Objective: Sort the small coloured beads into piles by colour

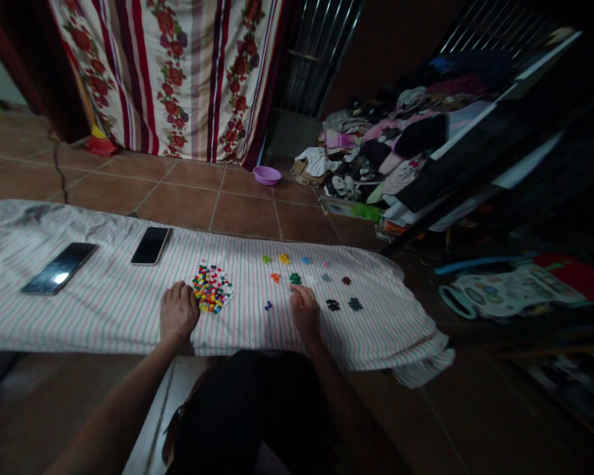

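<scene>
A mixed pile of small coloured pieces lies on the striped cloth. My left hand rests on the cloth at the pile's left edge, its fingers bent and close together; anything under them is hidden. My right hand is closed in a pinch just below the dark green cluster; what its fingertips hold is too small to name. Around it sit small single-colour clusters: orange, yellow, light green, blue, black, dark grey, brown and purple.
Two phones, one at the far left and another nearer the pile, lie on the cloth. Beyond are a purple basin on the tiled floor, a floral curtain and heaped clothes.
</scene>
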Available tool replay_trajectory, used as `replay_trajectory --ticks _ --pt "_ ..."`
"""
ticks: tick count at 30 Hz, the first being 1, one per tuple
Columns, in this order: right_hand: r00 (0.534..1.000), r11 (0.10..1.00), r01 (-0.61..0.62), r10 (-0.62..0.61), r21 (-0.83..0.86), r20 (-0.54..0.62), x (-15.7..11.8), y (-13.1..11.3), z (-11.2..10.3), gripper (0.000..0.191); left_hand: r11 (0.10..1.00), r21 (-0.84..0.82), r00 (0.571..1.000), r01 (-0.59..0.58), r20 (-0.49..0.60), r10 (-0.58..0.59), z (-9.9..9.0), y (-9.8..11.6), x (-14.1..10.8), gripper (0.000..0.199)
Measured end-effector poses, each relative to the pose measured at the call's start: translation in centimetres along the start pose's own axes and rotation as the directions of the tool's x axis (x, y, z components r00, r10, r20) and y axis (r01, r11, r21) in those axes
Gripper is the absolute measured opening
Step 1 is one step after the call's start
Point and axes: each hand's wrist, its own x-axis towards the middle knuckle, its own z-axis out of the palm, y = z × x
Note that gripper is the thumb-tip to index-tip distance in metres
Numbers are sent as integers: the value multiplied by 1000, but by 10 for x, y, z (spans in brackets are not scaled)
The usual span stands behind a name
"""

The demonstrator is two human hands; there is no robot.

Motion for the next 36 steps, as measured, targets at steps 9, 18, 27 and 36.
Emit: replay_trajectory --ticks 9,18,27,36 --pt "906 995 55 -87 89 414 -12 -65 84 27 1000 -3 1000 -21 -19 21 -2 0 -1 23" --pt "818 976 63 70 -210 572 12 -102 118 30 1000 -15 1000 -13 -9 13 1 0 -1 24" --pt "777 948 36 173 -316 605 21 -112 130 24 1000 -26 1000 -1 -7 1 0 1 0 25" --pt "836 986 5 88 -168 541 19 -110 133 19 999 -4 999 -34 -1 34 -5 1 1 23"
